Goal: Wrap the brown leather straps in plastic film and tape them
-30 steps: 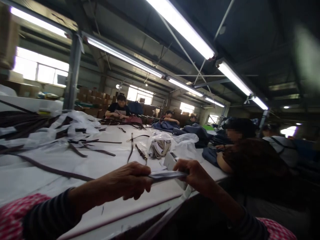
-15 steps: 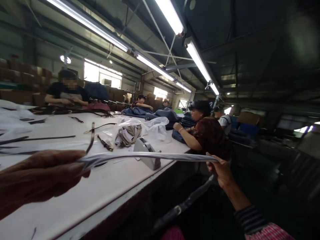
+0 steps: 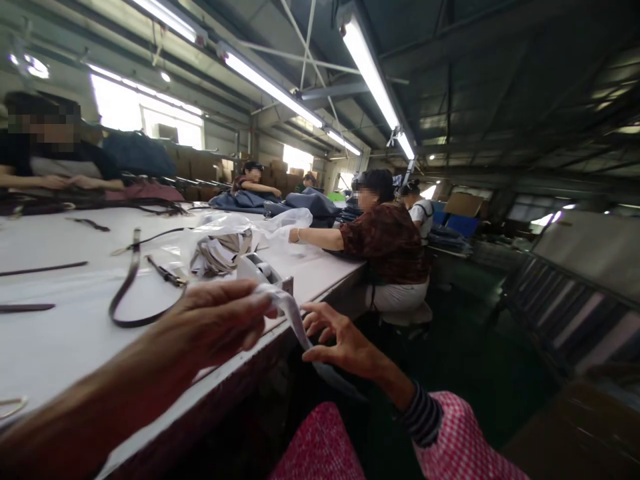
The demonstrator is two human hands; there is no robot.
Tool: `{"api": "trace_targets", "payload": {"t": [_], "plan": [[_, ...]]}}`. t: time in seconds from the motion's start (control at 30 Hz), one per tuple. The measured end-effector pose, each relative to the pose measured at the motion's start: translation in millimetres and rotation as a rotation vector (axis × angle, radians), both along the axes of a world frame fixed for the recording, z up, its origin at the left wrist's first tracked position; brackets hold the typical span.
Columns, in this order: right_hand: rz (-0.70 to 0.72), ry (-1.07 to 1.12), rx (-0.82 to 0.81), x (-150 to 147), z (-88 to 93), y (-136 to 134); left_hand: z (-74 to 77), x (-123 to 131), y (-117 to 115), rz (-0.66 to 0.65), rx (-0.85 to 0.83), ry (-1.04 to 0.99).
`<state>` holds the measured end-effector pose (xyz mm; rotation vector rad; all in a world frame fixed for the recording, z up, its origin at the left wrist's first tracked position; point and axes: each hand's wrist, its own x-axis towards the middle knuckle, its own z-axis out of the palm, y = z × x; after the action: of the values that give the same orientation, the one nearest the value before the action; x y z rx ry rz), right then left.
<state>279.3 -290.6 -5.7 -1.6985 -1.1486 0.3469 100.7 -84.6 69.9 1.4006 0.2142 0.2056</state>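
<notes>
My left hand (image 3: 233, 313) pinches the upper end of a strap wrapped in clear plastic (image 3: 296, 320), just over the table edge. From there the strap drops down to the right, and its lower part blurs into the dark below the table. Beside it, my right hand (image 3: 336, 337) is open, thumb and fingers apart around the strap without closing on it. Behind my left hand stands a grey tape dispenser (image 3: 257, 268). A dark curved strap (image 3: 120, 313) and a short strap with a buckle (image 3: 165, 272) lie on the white table (image 3: 60, 353).
A clear bag of beige strips (image 3: 220, 253) sits beyond the dispenser. One co-worker (image 3: 385, 233) on the right reaches toward the plastic; another (image 3: 55, 160) works at the far left. Dark blue fabric (image 3: 313, 200) is piled farther back. A rack (image 3: 565, 307) stands right of the aisle.
My hands have come close together. The wrapped strap, stretched level between them before, now hangs from my left hand, and my right hand has opened. The view has turned right; the co-worker's arm has stretched out.
</notes>
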Motion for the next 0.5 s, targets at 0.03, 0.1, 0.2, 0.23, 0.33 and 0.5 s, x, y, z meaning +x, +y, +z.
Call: {"api": "trace_targets", "payload": {"t": [0.03,0.1,0.2,0.23,0.33,0.5], "plan": [[0.039,-0.022,0.034,-12,1.2,7,-2.8,8,-10,-0.082,-0.016,0.006],[0.005,-0.051,0.111,-27,3.1,15,-12.6,20,-23,-0.166,-0.053,-0.014],[-0.11,-0.167,0.148,-24,2.6,11,-39.1,22,-25,-0.209,-0.095,-0.045],[-0.137,-0.246,0.15,-18,1.7,8,-50.0,20,-25,-0.223,-0.103,-0.038],[-0.188,-0.513,0.193,-5,-1.7,1,-80.0,10,-27,-0.284,-0.153,0.021],[-0.136,-0.53,0.202,-8,-3.8,6,-96.9,0,-37,-0.33,-0.296,0.008]]}}
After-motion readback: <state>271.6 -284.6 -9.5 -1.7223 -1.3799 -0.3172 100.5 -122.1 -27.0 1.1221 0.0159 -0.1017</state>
